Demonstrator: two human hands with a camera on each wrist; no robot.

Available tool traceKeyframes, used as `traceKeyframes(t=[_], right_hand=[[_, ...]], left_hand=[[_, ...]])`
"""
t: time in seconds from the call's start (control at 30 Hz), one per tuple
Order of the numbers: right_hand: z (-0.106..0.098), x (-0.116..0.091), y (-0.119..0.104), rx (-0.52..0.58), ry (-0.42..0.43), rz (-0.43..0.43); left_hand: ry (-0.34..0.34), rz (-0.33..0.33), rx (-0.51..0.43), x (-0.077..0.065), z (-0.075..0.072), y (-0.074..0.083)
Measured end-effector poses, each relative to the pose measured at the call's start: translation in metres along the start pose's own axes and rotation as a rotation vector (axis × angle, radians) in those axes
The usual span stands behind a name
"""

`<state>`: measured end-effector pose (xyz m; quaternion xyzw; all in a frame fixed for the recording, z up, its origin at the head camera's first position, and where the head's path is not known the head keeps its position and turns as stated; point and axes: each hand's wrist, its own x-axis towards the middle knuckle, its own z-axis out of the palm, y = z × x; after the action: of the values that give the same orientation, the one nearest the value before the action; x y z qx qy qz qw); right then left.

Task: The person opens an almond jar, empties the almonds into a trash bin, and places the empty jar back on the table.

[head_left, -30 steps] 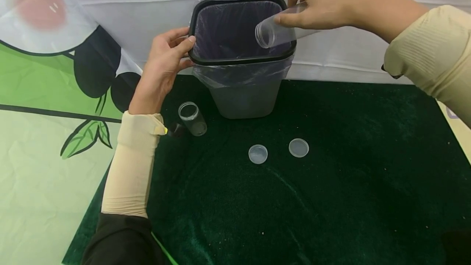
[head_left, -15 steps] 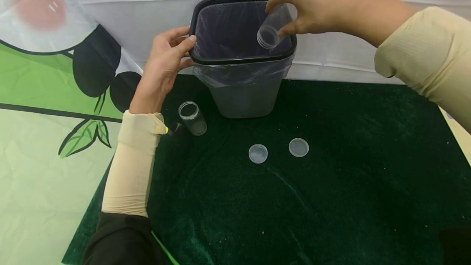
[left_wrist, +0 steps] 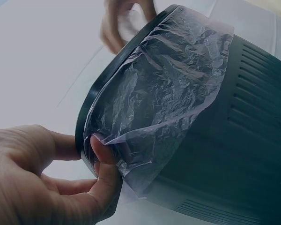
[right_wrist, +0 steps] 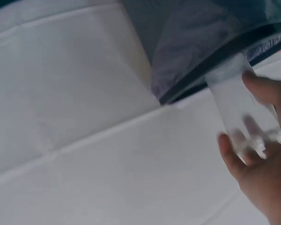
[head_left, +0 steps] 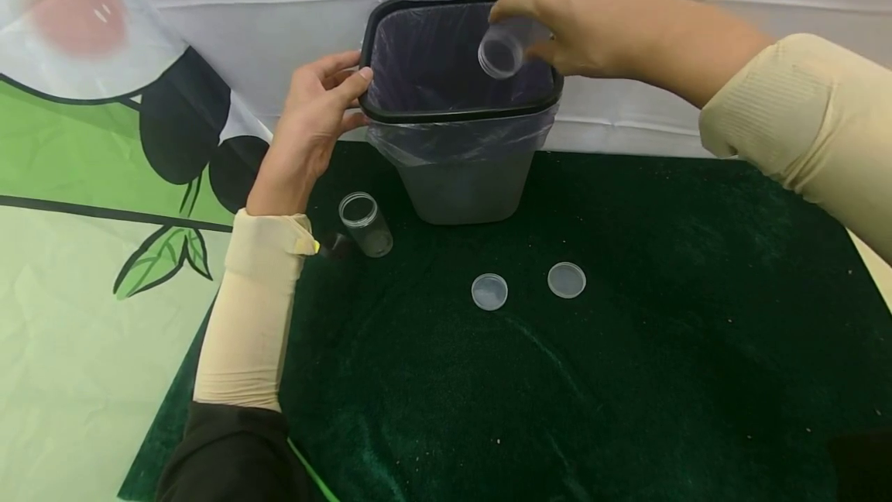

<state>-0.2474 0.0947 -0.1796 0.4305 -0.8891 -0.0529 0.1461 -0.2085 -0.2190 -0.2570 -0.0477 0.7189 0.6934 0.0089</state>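
A dark trash can (head_left: 463, 192) with a black rim and a thin translucent bag folded over it stands at the back. My left hand (head_left: 315, 111) pinches the rim and bag at its left side; the left wrist view shows the thumb and fingers on the rim (left_wrist: 91, 96). Over the can's right part, my right hand (head_left: 578, 14) grips a clear plastic jar (head_left: 502, 53), tilted with its open mouth down toward the bag. The right wrist view shows the fingers around the jar (right_wrist: 232, 93). Whatever lies deep in the bag is hidden.
A second clear jar (head_left: 365, 225) stands uncapped left of the can. Two clear round lids (head_left: 489, 291) lie on the dark green cloth (head_left: 662, 316) in front. A white curtain (head_left: 697, 99) hangs directly behind the can.
My right hand has moved left over the can and turned the jar more steeply mouth-down, then lifted slightly. The left hand has stayed on the rim.
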Motion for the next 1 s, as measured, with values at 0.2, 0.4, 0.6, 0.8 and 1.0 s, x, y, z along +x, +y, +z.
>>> traceKeyframes(t=[0.2,0.4,0.6,0.8,1.0], right_hand=[[0.008,-0.003,-0.003,-0.004,-0.093,0.001],[0.010,-0.003,-0.004,0.008,-0.072,-0.026],[0.008,0.001,-0.003,0.013,-0.031,-0.049],[0.001,0.003,0.000,0.043,0.033,-0.042],[0.000,0.002,-0.002,0.025,0.080,-0.065]], left_hand=[[-0.008,0.000,0.001,0.000,0.000,-0.001],[-0.009,0.001,-0.003,0.000,-0.002,0.000],[-0.006,-0.004,0.004,0.000,-0.003,0.000],[-0.001,-0.002,-0.001,-0.001,-0.003,-0.001],[0.003,-0.006,0.002,-0.001,-0.003,0.000]])
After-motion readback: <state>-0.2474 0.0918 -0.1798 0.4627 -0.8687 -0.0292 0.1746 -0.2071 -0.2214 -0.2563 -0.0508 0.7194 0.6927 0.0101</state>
